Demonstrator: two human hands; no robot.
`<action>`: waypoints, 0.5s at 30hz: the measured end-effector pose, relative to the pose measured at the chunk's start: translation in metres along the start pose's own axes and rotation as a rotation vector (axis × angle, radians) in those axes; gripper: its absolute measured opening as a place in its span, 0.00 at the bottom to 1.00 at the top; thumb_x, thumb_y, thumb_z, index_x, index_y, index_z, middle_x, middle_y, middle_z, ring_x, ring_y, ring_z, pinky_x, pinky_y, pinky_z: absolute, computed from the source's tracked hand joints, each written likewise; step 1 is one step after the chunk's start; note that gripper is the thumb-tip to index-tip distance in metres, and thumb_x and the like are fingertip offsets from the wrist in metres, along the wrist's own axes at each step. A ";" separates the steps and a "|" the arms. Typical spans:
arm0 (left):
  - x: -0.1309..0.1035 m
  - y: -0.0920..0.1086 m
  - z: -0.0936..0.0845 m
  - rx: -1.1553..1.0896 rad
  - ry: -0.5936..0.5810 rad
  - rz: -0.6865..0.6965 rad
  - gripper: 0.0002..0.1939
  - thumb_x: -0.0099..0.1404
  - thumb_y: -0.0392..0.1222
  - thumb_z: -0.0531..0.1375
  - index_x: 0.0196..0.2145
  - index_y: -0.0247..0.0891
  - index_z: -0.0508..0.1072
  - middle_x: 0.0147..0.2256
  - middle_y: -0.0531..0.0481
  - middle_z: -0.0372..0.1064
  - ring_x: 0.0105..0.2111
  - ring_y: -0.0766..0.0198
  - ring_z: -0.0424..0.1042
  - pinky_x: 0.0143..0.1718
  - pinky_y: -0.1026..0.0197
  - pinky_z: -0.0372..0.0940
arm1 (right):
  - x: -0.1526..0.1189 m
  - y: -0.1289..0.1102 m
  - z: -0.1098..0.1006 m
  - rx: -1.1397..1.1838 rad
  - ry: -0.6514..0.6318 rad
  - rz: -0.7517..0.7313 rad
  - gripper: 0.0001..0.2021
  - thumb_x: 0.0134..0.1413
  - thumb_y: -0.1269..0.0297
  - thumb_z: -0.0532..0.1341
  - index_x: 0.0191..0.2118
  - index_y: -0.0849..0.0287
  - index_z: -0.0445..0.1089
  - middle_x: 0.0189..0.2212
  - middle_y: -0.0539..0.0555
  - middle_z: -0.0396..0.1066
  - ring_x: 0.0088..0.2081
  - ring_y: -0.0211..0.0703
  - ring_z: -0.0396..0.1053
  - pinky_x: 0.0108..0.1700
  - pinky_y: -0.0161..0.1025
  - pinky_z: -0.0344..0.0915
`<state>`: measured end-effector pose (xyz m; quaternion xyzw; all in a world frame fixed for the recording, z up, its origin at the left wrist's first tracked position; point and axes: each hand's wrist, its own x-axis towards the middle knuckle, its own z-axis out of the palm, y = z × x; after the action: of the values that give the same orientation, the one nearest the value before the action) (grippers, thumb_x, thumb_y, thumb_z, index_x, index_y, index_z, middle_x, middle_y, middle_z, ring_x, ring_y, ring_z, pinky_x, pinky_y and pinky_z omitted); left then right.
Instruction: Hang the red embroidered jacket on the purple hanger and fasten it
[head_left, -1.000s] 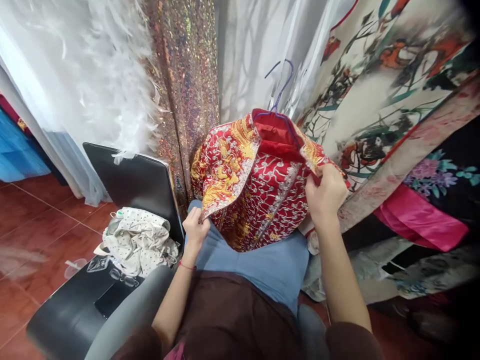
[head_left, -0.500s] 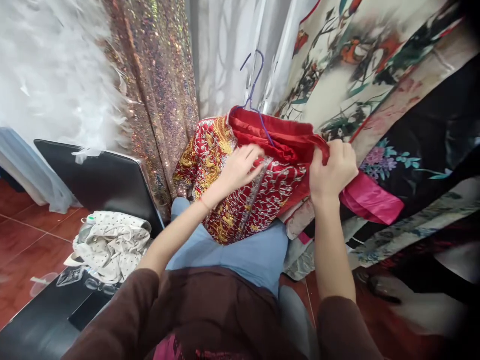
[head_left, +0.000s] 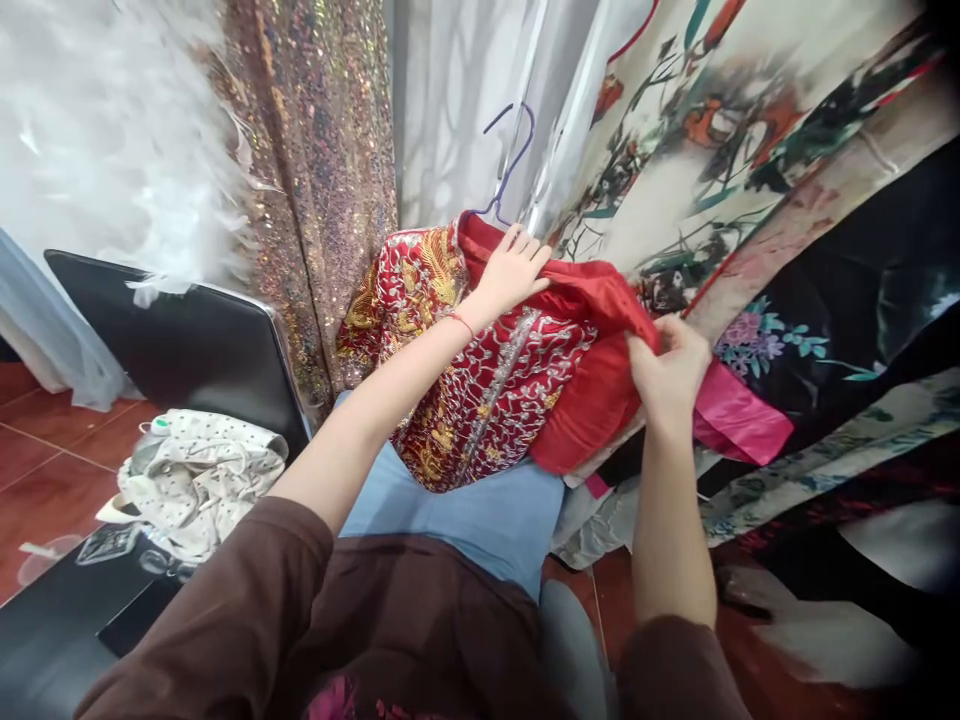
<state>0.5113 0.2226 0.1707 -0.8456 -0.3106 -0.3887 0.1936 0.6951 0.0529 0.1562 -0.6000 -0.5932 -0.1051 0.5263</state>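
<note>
A red jacket (head_left: 480,400) with gold and silver embroidery rests against my knees, its left shoulder on a purple wire hanger (head_left: 525,140). My left hand (head_left: 514,268) is at the neck opening, its fingers curled over the hanger just below the hook; the fingertips are partly hidden. Its right half is folded open and shows the plain red lining (head_left: 589,410). My right hand (head_left: 671,360) pinches the red edge on that side, between thumb and fingers, and holds it out to the right.
Garments hang close ahead: a sequined one (head_left: 322,150), white feathers (head_left: 127,130), a floral print (head_left: 660,170) and a black piece with flowers (head_left: 847,300). To the left, a black chair (head_left: 165,350) bears a dotted white cloth (head_left: 202,480) and glasses (head_left: 161,565).
My left hand has moved up and right from the jacket's front onto the hanger at the neck. My right hand has shifted slightly down, and the jacket's right half now hangs open showing more lining.
</note>
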 end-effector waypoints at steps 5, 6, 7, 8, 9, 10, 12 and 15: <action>0.008 0.000 0.017 -0.011 -0.001 -0.065 0.22 0.65 0.36 0.48 0.54 0.28 0.69 0.50 0.32 0.67 0.59 0.44 0.62 0.68 0.40 0.44 | -0.030 -0.071 0.036 -0.201 -0.036 -0.146 0.02 0.53 0.68 0.54 0.30 0.57 0.63 0.24 0.50 0.64 0.25 0.39 0.58 0.32 0.37 0.56; 0.006 -0.003 0.017 -0.017 -0.005 -0.049 0.22 0.65 0.35 0.47 0.54 0.29 0.69 0.50 0.33 0.67 0.59 0.45 0.62 0.68 0.40 0.44 | -0.046 -0.076 0.050 -0.251 -0.137 -0.171 0.04 0.56 0.66 0.53 0.33 0.57 0.64 0.25 0.51 0.66 0.25 0.39 0.60 0.32 0.38 0.56; 0.003 -0.006 0.014 -0.029 -0.013 -0.022 0.23 0.65 0.34 0.46 0.55 0.30 0.68 0.51 0.34 0.67 0.59 0.46 0.63 0.68 0.41 0.44 | -0.063 -0.075 0.064 -0.314 -0.238 -0.174 0.06 0.60 0.63 0.52 0.36 0.57 0.64 0.27 0.53 0.68 0.26 0.40 0.62 0.31 0.38 0.56; 0.000 -0.011 0.010 -0.047 -0.027 0.018 0.23 0.65 0.33 0.46 0.55 0.32 0.68 0.51 0.36 0.67 0.59 0.48 0.62 0.68 0.41 0.44 | -0.080 -0.070 0.077 -0.367 -0.317 -0.186 0.08 0.62 0.61 0.51 0.38 0.57 0.64 0.30 0.55 0.70 0.27 0.41 0.64 0.30 0.38 0.56; -0.003 -0.016 0.003 -0.065 -0.049 0.068 0.24 0.64 0.34 0.48 0.56 0.34 0.67 0.52 0.38 0.66 0.60 0.49 0.62 0.68 0.41 0.45 | -0.094 -0.060 0.086 -0.431 -0.332 -0.190 0.08 0.63 0.60 0.50 0.39 0.56 0.63 0.33 0.57 0.71 0.29 0.43 0.66 0.30 0.38 0.57; -0.006 -0.022 -0.006 -0.078 -0.075 0.121 0.24 0.63 0.35 0.50 0.57 0.35 0.66 0.53 0.40 0.66 0.60 0.50 0.61 0.67 0.41 0.46 | -0.105 -0.047 0.093 -0.454 -0.316 -0.184 0.08 0.62 0.60 0.51 0.39 0.57 0.63 0.37 0.61 0.71 0.34 0.46 0.68 0.31 0.39 0.59; -0.008 -0.036 -0.027 -0.071 -0.118 0.199 0.26 0.62 0.39 0.55 0.58 0.36 0.64 0.55 0.41 0.64 0.61 0.50 0.60 0.66 0.41 0.48 | -0.116 -0.018 0.098 -0.493 -0.272 -0.177 0.09 0.59 0.57 0.55 0.39 0.57 0.63 0.36 0.63 0.70 0.37 0.52 0.68 0.34 0.42 0.61; 0.001 -0.053 -0.054 -0.016 -0.112 0.204 0.23 0.64 0.45 0.57 0.55 0.37 0.67 0.55 0.39 0.65 0.60 0.48 0.60 0.64 0.42 0.50 | -0.116 0.013 0.097 -0.502 -0.280 -0.206 0.08 0.59 0.57 0.54 0.36 0.55 0.63 0.34 0.62 0.69 0.36 0.53 0.67 0.33 0.44 0.61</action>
<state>0.4464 0.2308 0.2097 -0.8947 -0.2303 -0.3216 0.2074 0.6258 0.0597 0.0209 -0.6566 -0.6734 -0.2175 0.2611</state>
